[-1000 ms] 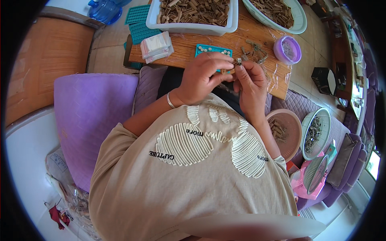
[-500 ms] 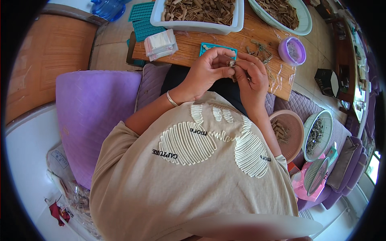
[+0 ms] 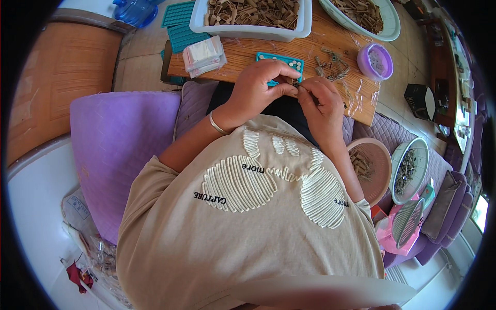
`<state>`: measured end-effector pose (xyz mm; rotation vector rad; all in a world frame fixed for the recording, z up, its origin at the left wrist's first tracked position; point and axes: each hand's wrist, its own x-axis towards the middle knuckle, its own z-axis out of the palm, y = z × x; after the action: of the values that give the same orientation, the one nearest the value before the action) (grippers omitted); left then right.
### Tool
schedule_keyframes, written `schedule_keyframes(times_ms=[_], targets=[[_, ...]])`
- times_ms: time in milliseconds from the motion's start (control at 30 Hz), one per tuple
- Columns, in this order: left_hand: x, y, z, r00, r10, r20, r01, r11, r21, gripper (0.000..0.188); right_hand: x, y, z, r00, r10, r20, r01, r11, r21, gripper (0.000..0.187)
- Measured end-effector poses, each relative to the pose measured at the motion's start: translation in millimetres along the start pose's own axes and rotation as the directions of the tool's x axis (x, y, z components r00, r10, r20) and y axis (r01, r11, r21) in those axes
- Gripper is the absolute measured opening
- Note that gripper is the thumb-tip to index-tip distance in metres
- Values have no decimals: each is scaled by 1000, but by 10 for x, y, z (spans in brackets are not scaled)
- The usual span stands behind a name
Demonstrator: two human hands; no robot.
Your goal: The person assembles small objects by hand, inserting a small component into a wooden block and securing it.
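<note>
My left hand (image 3: pixel 261 89) and my right hand (image 3: pixel 321 98) meet over my lap at the table's near edge. Both are closed, fingertips pinched together around a small brownish piece (image 3: pixel 296 82) that is mostly hidden by the fingers; its kind cannot be made out. Just beyond them lies a teal tray (image 3: pixel 279 57) with small round whitish discs in it. To the right of the tray, a loose cluster of small brownish clip-like pieces (image 3: pixel 333 64) is spread on the wooden table (image 3: pixel 243 49).
A white tub (image 3: pixel 253 32) and a pale green basket (image 3: pixel 392 31) of brown pieces stand at the back. A purple bowl (image 3: pixel 360 64) sits at the right; stacked clear packets (image 3: pixel 204 56) lie left. Beside me are a pink basket (image 3: pixel 385 157) and a green basket (image 3: pixel 424 160).
Both hands have tilted and drawn lower, the fingertips closing further over the small piece. More of the teal tray and its discs shows. The view has shifted slightly.
</note>
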<state>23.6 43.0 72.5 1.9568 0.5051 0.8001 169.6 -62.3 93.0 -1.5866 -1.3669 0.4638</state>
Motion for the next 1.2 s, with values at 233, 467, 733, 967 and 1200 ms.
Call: schedule_keyframes(times_ms=[233, 467, 733, 967, 1200], targets=[[-57, -26, 4, 977, -197, 83, 212, 943, -257, 25, 19, -73, -18, 984, -130, 121, 152, 968, -200, 10], [-72, -21, -10, 926, -328, 187, 375, 748, -548, 24, -46, 20, 19, 989, -130, 77, 139, 983, -123, 22], [-178, -54, 123, 889, -418, 187, 425, 603, -675, 25, -101, 12, 124, 996, -47, 76, 57, 989, -133, 26], [-228, -108, 176, 855, -497, 145, 398, 453, -798, 25, -171, 162, 147, 991, -116, 65, 126, 977, -171, 30], [-262, -107, 172, 808, -571, 143, 433, 411, -802, 24, -380, 325, 355, 974, 184, -133, -171, 980, 103, 23]])
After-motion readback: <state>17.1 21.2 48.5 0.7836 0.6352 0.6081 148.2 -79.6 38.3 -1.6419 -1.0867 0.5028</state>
